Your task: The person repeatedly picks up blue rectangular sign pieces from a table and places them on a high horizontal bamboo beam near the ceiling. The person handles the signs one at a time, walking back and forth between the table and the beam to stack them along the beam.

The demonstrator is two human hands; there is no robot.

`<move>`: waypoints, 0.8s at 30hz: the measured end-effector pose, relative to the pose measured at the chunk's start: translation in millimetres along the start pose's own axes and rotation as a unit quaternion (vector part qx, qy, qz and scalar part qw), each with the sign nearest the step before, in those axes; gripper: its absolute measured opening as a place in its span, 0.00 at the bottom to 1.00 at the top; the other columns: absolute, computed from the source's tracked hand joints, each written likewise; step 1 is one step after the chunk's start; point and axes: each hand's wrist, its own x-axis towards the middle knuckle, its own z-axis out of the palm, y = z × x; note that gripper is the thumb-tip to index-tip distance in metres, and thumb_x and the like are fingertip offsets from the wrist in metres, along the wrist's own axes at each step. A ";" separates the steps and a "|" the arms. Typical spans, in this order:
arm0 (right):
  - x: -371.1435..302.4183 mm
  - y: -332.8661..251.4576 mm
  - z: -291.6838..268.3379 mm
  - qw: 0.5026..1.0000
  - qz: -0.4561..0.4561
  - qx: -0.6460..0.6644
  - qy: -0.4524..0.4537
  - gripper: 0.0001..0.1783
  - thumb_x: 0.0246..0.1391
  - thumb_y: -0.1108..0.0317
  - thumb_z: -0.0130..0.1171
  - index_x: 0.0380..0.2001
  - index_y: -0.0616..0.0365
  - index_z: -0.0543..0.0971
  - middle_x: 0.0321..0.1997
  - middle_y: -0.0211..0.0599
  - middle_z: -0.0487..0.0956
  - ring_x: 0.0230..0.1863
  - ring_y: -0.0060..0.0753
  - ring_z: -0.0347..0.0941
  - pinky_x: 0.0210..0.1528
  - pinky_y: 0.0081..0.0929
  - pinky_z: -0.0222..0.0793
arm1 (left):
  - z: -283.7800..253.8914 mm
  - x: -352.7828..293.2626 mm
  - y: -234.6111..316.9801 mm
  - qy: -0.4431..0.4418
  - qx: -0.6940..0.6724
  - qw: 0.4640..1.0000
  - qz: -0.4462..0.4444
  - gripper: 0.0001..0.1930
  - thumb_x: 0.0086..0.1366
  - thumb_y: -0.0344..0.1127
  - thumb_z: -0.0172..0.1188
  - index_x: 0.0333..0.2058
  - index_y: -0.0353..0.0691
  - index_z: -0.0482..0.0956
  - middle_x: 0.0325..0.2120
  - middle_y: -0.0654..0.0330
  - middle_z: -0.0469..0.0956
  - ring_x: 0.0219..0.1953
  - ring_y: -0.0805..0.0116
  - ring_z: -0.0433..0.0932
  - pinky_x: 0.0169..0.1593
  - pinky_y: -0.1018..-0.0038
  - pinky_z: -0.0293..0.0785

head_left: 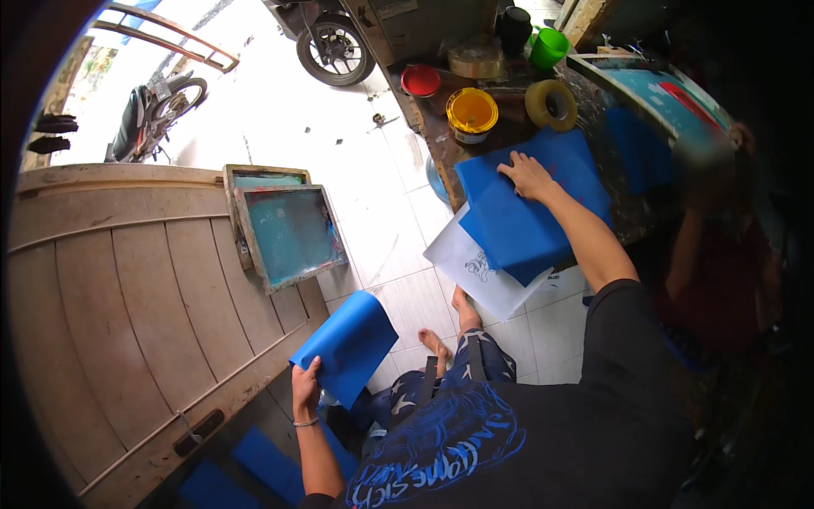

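My left hand (306, 388), low at the left, grips a curved blue sheet (349, 346) by its lower edge, thumb on top. On the table at the right, my right hand (527, 176) rests on a pile of blue sheets (526, 222), fingers spread over the top one. The sheets lie unevenly, their near corners hanging past the table edge. From under them sticks out a white paper (475, 270) with a black line drawing. The material of the blue sheets cannot be told.
On the dark table (441, 153) stand a yellow tub (471, 114), red pot (420, 81), green cup (549, 47) and tape roll (551, 105). Another person's hand (742, 136) is by a framed screen (661, 89). Two frames (292, 233) lean on a wooden door (127, 314). Motorbikes stand beyond.
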 end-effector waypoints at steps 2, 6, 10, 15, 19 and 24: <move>7.4 6.4 -6.7 0.999 -0.039 -0.029 -0.012 0.28 0.35 0.72 0.64 0.45 0.47 0.72 0.48 0.46 0.66 0.50 0.48 0.64 0.50 0.45 0.61 | 4.7 -5.1 12.0 0.056 0.083 0.994 0.049 0.10 0.61 0.28 0.55 0.41 0.31 0.74 0.31 0.64 0.76 0.30 0.77 0.72 0.36 0.78 0.69; 18.8 8.4 -14.9 0.993 -0.085 -0.076 -0.035 0.19 0.34 0.70 0.64 0.36 0.51 0.76 0.45 0.45 0.72 0.54 0.46 0.64 0.55 0.50 0.58 | 18.9 -6.9 32.4 0.093 0.193 0.974 0.066 0.04 0.58 0.28 0.59 0.28 0.34 0.75 0.19 0.73 0.68 0.20 0.84 0.61 0.24 0.83 0.56; 8.9 1.5 -32.6 0.986 -0.065 -0.095 -0.120 0.13 0.34 0.71 0.63 0.30 0.53 0.78 0.39 0.43 0.77 0.49 0.45 0.70 0.58 0.49 0.56 | 29.2 -5.3 47.9 0.066 0.221 0.966 0.117 0.04 0.58 0.28 0.59 0.26 0.35 0.74 0.17 0.75 0.65 0.18 0.86 0.57 0.21 0.83 0.51; -85.7 -18.4 -80.6 0.959 -0.064 -0.107 -0.255 0.10 0.34 0.74 0.61 0.26 0.52 0.81 0.35 0.41 0.79 0.43 0.44 0.75 0.53 0.44 0.62 | 26.0 -7.2 58.6 0.043 0.224 0.962 0.151 0.05 0.58 0.28 0.59 0.26 0.34 0.74 0.17 0.74 0.66 0.18 0.85 0.58 0.21 0.82 0.52; -238.5 -60.5 -107.6 0.936 -0.021 -0.079 -0.341 0.11 0.33 0.72 0.61 0.27 0.56 0.80 0.33 0.45 0.79 0.38 0.46 0.75 0.39 0.39 0.70 | 25.8 -7.9 61.6 0.007 0.257 0.941 0.221 0.07 0.58 0.31 0.60 0.27 0.33 0.75 0.17 0.72 0.67 0.19 0.83 0.60 0.21 0.81 0.54; -447.5 -161.0 -85.5 0.941 0.123 0.250 -0.192 0.14 0.45 0.68 0.56 0.37 0.62 0.77 0.34 0.45 0.79 0.36 0.46 0.75 0.42 0.35 0.69 | 45.0 -34.3 69.6 -0.125 0.328 0.846 0.402 0.11 0.58 0.33 0.57 0.30 0.27 0.74 0.20 0.56 0.75 0.25 0.73 0.70 0.31 0.72 0.67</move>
